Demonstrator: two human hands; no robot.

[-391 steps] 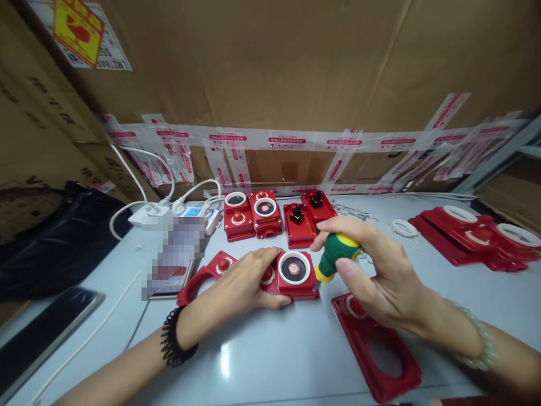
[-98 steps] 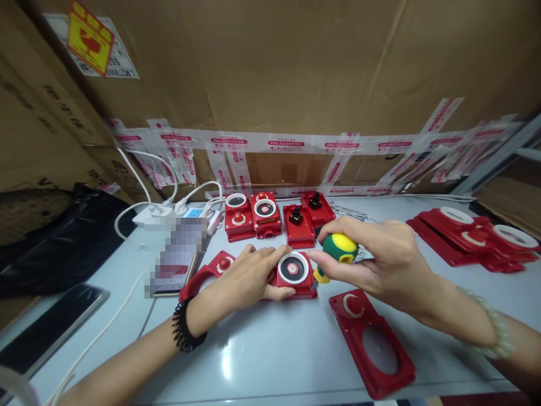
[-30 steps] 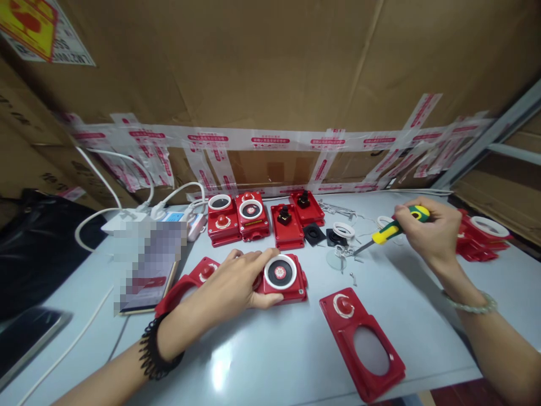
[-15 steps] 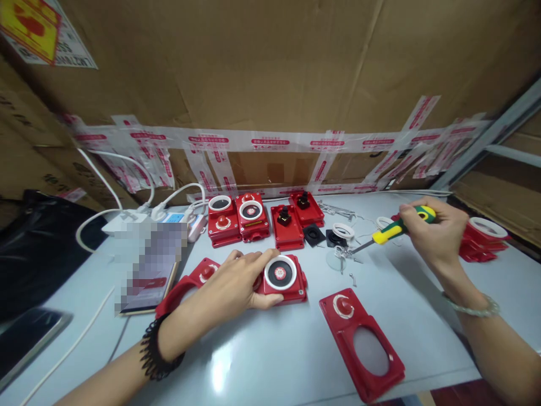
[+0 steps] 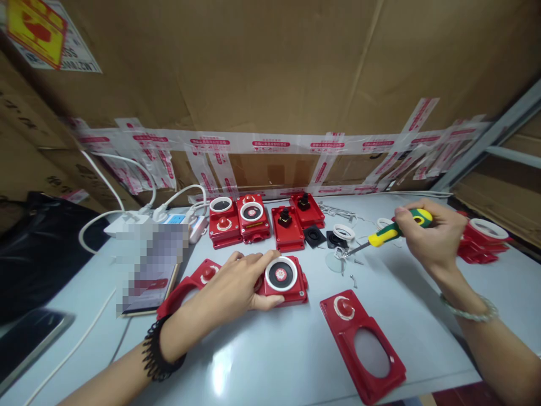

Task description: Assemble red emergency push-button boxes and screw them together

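From the head view, the red box (image 5: 280, 275) is under your left hand (image 5: 230, 290); it looks stiff and hard-shelled, probably light enough for one hand, with a glossy skin that could slide on the smooth table (image 5: 270, 355); the side walls seem the surest hold, and the round window in its white rim looks like the part to spare from hard pressure; the screwdriver (image 5: 393, 231) looks rigid and easy to carry, its chunky green-and-yellow handle the natural place to grip; the clear disc (image 5: 335, 261), if it's glass, would be fragile and best lifted by its edge!

Now the layout; your left hand pinches the box, fingers over the top beside the rim, thumb along the near side; the box sits flat, its windowed end poking out to the right of your fingers; over on the right, your right hand (image 5: 435, 237) is closed around the screwdriver handle, shaft slanting down leftward, tip in among the loose screws (image 5: 341, 253) by the clear disc; whether tip and screw actually touch, you can't tell; the red cover (image 5: 352, 327) lies between your forearms, near the table's front edge, touched by neither hand.
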